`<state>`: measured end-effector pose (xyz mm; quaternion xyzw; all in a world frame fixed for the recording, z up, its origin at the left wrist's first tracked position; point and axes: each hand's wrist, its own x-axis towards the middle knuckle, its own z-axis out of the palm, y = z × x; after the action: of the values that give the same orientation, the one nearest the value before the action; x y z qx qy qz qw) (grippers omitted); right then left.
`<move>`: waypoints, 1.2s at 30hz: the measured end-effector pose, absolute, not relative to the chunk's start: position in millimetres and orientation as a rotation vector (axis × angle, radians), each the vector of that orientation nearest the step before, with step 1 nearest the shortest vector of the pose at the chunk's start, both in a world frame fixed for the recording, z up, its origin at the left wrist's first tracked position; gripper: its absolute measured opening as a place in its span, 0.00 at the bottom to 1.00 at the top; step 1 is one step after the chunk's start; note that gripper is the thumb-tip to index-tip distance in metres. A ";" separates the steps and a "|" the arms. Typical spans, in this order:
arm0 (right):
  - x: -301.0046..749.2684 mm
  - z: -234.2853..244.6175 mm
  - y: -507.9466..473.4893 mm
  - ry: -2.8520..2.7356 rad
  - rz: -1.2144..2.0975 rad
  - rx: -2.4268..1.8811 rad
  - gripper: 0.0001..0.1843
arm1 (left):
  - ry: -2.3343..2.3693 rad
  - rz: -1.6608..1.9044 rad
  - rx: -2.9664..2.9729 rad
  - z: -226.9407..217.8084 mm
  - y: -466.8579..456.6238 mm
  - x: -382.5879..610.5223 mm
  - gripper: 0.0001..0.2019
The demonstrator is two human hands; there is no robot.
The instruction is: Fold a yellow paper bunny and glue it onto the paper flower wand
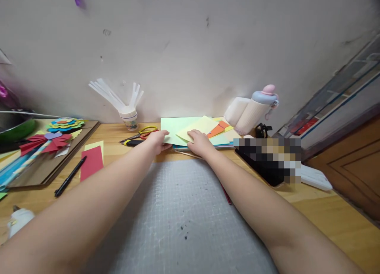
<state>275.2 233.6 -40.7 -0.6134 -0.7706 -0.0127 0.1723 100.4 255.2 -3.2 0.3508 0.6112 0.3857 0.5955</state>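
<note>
Both arms reach toward the wall, to a pile of coloured paper at the back of the desk. My left hand (160,142) is closed on the left edge of a light green paper sheet (168,125), its thumb on top. My right hand (201,143) has its fingers closed at the lower edge of a pale yellow paper sheet (203,125), which lies askew over the green one. Orange paper pieces (218,128) show to its right. A thin stick (188,153) lies just in front of the pile.
A grey cutting mat (184,210) covers the front. Left are scissors (147,129), a cutter (132,142), a paper cup (130,118) of white strips, red paper (91,162), a black pen (70,177) and paper flowers (44,141). Right are a bottle (252,112) and a black device (258,167).
</note>
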 end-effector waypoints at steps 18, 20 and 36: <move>292.7 -48.1 253.9 -2.211 0.014 -1.802 0.19 | 1.519 1.094 1.615 40.9 242.5 66.9 0.18; 297.5 -48.4 258.4 -2.200 0.013 -1.823 0.19 | 1.519 1.103 1.592 44.3 236.4 63.6 0.18; 310.8 -48.2 271.3 -2.136 0.012 -1.901 0.18 | 1.568 0.779 1.278 64.6 242.7 66.4 0.18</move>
<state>310.8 271.3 -48.2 -0.6581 -0.7397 0.0042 0.1405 66.4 242.7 64.6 0.5211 0.6391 0.3176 0.4681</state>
